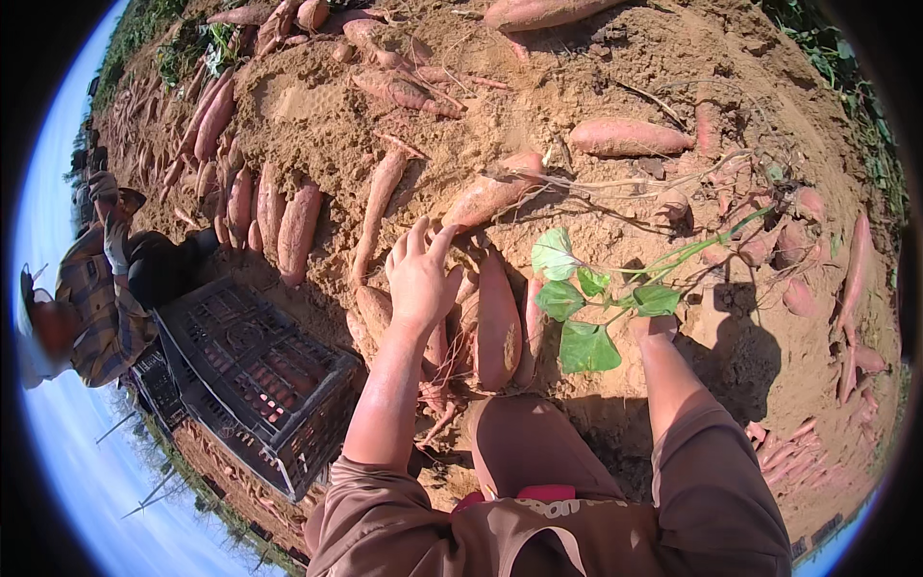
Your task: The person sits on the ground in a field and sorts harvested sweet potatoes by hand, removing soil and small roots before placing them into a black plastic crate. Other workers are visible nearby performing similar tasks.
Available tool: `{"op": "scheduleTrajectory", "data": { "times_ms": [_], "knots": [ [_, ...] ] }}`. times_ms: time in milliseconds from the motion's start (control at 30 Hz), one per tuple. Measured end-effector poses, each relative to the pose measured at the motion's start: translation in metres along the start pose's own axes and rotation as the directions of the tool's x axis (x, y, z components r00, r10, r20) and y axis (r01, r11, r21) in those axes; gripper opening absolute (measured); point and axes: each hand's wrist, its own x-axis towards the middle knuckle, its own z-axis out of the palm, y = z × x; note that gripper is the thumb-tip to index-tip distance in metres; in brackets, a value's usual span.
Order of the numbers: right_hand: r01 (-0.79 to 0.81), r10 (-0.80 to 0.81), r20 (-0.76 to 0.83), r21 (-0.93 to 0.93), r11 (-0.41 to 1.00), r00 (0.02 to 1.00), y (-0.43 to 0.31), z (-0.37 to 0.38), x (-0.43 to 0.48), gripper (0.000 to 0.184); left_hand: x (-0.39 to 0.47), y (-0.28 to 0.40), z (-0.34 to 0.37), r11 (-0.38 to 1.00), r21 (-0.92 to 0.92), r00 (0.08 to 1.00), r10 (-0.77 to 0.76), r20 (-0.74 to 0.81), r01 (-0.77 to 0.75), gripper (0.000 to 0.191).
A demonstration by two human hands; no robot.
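Note:
My left hand (422, 278) reaches over the soil with its fingers spread, their tips at the lower end of a sweet potato (494, 191). Below and beside that hand lie several more reddish sweet potatoes, one of them broad and smooth (497, 324). My right hand (652, 326) is mostly hidden behind a leafy green vine (590, 346), near the ground; its fingers cannot be made out. Dry stems (620, 184) run from the sweet potato towards the right. Above them rests another sweet potato (629, 137).
Black plastic crates (245, 360) holding sweet potatoes stand at the left. Beyond them a person in a plaid shirt (108, 310) and gloves sits close to the ground. Rows of sweet potatoes (299, 231) lie on loose soil, and more (854, 281) lie at the right.

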Motion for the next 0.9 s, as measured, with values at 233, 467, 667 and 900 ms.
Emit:
{"op": "scheduleTrajectory", "data": {
  "times_ms": [233,467,667,900],
  "knots": [
    [-0.075,0.08,-0.07,0.06,0.995,0.994,0.002,0.029,0.029,0.026,0.05,0.018,0.03,0.944,-0.288,0.976,-0.196,-0.095,0.161,0.052],
    [-0.122,0.128,-0.07,0.078,0.989,0.989,-0.008,-0.005,0.006,0.031,-0.001,0.009,0.017,0.903,-0.379,0.975,-0.222,-0.006,0.203,0.051],
    [-0.128,0.132,0.046,-0.088,0.988,0.99,-0.009,-0.015,0.009,0.036,-0.124,-0.011,0.005,-0.384,-0.918,0.955,-0.221,0.195,0.099,0.076],
    [-0.193,0.22,0.079,-0.256,0.947,0.972,0.002,0.002,0.058,0.043,-0.168,-0.018,-0.008,-0.375,-0.923,0.908,-0.35,0.231,0.09,0.068]
  ]
}}
